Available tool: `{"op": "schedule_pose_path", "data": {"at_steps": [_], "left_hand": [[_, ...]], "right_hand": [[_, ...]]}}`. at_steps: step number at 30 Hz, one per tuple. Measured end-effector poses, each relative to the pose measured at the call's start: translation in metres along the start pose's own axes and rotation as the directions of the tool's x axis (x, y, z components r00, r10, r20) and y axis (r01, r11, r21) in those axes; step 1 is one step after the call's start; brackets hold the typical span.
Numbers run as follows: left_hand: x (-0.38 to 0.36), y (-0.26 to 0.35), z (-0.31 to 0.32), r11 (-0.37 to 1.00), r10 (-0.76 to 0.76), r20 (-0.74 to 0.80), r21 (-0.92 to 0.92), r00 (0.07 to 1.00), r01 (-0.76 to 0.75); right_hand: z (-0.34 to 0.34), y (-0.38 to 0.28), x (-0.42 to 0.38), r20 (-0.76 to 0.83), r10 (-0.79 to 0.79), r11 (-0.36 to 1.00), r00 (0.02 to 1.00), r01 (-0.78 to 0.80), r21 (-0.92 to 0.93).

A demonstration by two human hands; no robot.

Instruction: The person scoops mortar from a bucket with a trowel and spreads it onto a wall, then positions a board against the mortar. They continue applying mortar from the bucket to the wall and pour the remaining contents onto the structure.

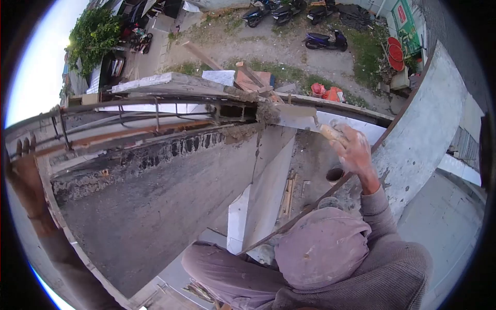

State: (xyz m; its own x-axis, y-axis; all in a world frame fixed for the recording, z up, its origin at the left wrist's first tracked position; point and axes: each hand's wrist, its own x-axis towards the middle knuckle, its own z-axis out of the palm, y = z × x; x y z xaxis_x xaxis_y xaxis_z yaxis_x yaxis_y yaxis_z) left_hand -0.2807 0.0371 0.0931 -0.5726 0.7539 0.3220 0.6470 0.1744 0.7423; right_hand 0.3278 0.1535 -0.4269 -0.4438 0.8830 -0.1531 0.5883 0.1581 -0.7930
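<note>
My right hand (351, 147) is closed round the pale handle of a trowel (297, 114). The trowel's flat blade points left and sits against the wet mortar (267, 112) on top of the wall. At far left, my left hand (26, 178) rests by the wall edge with its fingers stretched out, and nothing shows in it. Between the hands runs a rebar cage (157, 116) of long bars and stirrups along the wall top. Below it stands a grey plastered wall (160, 206). A capped head (323, 248) and a bent knee (217, 263) fill the bottom.
A grey curved slab (421, 129) rises at right. Wooden boards (204, 56) stick up behind the mortar. Far below are a dark bucket (335, 175), several parked motorbikes (326, 40) and red round baskets (396, 54). The wall drops away on both sides.
</note>
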Motion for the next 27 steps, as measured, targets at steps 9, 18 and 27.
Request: {"op": "schedule_pose_path", "data": {"at_steps": [9,18,27], "left_hand": [[-0.051,0.053,0.121,0.99,0.099,0.073,-0.108,0.992,-0.091],[-0.061,0.068,0.143,0.984,0.058,0.134,-0.175,0.989,-0.034],[-0.03,0.041,0.118,0.977,0.18,0.077,-0.132,0.981,-0.169]], "right_hand": [[0.003,0.043,0.001,0.015,-0.237,0.929,0.972,0.231,-0.29],[0.017,0.034,0.031,0.035,-0.297,0.915,0.954,0.295,-0.274],[0.12,-0.001,-0.085,0.5,0.273,0.331,0.822,-0.569,0.753]]}}
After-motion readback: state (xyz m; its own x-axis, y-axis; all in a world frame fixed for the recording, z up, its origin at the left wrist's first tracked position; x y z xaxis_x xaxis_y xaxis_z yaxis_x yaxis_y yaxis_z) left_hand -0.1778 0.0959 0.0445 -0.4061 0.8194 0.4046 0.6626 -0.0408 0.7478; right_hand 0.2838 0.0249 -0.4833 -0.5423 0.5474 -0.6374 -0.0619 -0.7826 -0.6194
